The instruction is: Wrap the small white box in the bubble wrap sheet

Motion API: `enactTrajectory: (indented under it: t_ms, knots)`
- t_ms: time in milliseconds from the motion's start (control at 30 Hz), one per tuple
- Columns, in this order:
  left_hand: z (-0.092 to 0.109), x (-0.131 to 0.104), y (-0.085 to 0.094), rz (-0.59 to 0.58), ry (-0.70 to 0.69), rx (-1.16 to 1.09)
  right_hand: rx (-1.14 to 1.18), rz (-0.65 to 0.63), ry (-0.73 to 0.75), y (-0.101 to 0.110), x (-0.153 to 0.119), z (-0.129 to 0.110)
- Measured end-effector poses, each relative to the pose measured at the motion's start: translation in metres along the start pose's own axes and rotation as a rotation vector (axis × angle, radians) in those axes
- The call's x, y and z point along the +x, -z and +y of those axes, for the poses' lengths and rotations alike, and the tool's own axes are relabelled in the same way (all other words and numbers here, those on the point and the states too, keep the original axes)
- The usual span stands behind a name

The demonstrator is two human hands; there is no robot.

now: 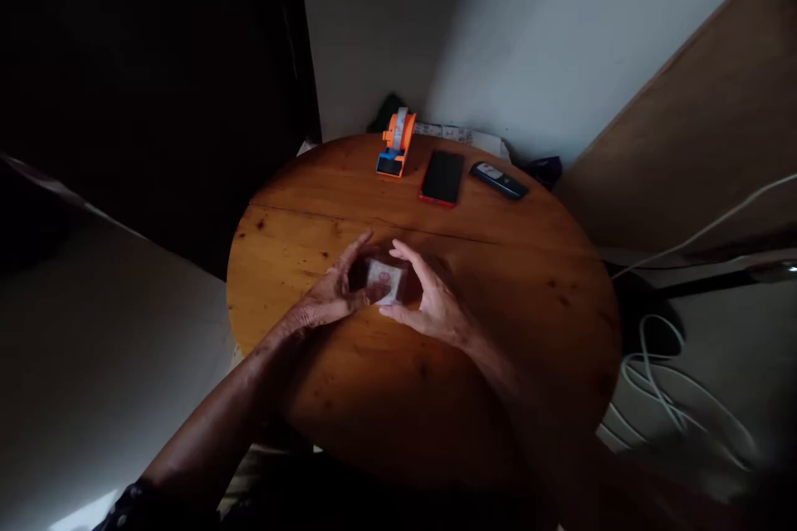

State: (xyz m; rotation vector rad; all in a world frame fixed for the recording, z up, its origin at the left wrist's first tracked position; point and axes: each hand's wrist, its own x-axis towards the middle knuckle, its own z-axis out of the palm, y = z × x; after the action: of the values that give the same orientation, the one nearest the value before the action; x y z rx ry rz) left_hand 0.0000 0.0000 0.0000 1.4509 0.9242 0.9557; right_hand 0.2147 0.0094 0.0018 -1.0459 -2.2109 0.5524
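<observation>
A small pale block with a reddish round print on top [385,275], which looks like a deck of playing cards, is between my two hands over the middle of the table. My left hand [333,294] grips it from the left, with the thumb lying across its top near corner and the fingers behind it. My right hand [432,299] curves around it from the right. Its thumb is at the near edge and its index finger at the far edge, with a gap before the palm. Shadow hides the block's right side.
The round wooden table [286,236] bears an orange and blue tape dispenser [397,141], a phone with a red edge [442,178] and a dark remote-like device [498,180] at the back. A wall stands behind. White cables [653,382] lie on the floor at right.
</observation>
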Motion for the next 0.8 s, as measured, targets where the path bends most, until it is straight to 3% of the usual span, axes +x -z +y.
enactTrajectory:
  t_ms: [400,633,800]
  knots:
    - [0.0,-0.001,-0.002,-0.037,-0.058,0.013,0.042,0.034,-0.034,-0.001,0.001,-0.003]
    - [-0.009,0.001,0.007,0.191,-0.08,-0.006,0.034,-0.155,-0.048,0.016,-0.002,0.003]
    - [-0.013,0.003,0.009,0.279,-0.097,-0.047,0.025,-0.164,-0.026,0.019,-0.002,0.003]
